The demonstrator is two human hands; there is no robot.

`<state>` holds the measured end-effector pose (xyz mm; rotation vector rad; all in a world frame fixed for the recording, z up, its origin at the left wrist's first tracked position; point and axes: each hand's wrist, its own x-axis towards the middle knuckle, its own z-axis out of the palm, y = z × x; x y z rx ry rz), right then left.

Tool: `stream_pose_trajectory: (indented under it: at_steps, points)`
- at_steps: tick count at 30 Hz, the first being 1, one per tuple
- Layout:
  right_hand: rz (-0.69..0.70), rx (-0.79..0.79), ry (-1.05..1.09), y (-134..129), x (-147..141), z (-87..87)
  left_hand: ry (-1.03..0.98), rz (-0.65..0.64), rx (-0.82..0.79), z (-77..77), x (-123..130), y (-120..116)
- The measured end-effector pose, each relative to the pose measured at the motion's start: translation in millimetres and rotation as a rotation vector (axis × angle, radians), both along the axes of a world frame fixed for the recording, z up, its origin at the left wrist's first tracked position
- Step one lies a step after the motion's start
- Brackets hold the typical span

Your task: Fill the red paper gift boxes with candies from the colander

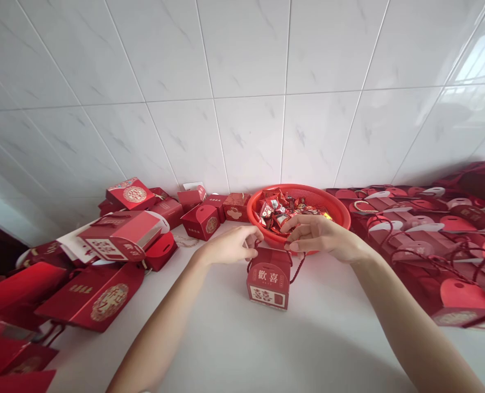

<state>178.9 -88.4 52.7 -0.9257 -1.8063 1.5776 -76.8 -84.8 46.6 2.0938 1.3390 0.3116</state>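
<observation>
A small red candy box (268, 279) with gold and white lettering stands upright on the white table in front of me. A dark red cord (297, 271) loops out from its top on both sides. My left hand (236, 244) pinches the cord at the box's upper left. At the upper right, my right hand (318, 236) has thumb and fingers closed on the other part of the cord, partly over the basket's near rim. Just behind the box sits a round red plastic basket (341, 210) holding wrapped candies (273, 210).
Many red boxes (111, 234) lie in a loose pile on the left, some tilted. Several more boxes (216, 207) stand along the wall. Rows of boxes with cords (418, 234) fill the right side. A white tiled wall (250, 125) rises behind the table (242, 344).
</observation>
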Motion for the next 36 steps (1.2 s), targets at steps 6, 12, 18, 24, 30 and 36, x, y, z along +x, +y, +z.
stream_pose_trajectory:
  at_steps: [6,12,18,24,30,36]
  points:
    - [-0.024,0.019,-0.011,-1,1,2.0,-0.105,0.005,-0.005,0.2,-5,3]
    - [-0.035,0.030,-0.029,-3,0,1.5,-0.155,0.020,-0.035,-7.6,-3,12]
    - [-0.016,0.041,0.002,-2,0,2.2,-0.377,-0.017,-0.225,-3.1,-5,17]
    - [-0.042,0.040,-0.017,-2,0,1.1,-0.181,0.023,-0.118,-5.3,-15,21]
    - [-0.025,0.083,-0.059,-2,0,1.0,-0.087,-0.123,-0.319,-26.2,-17,31]
    - [-0.057,0.100,-0.090,-3,1,2.0,-0.047,-0.234,-0.407,-40.6,-17,40]
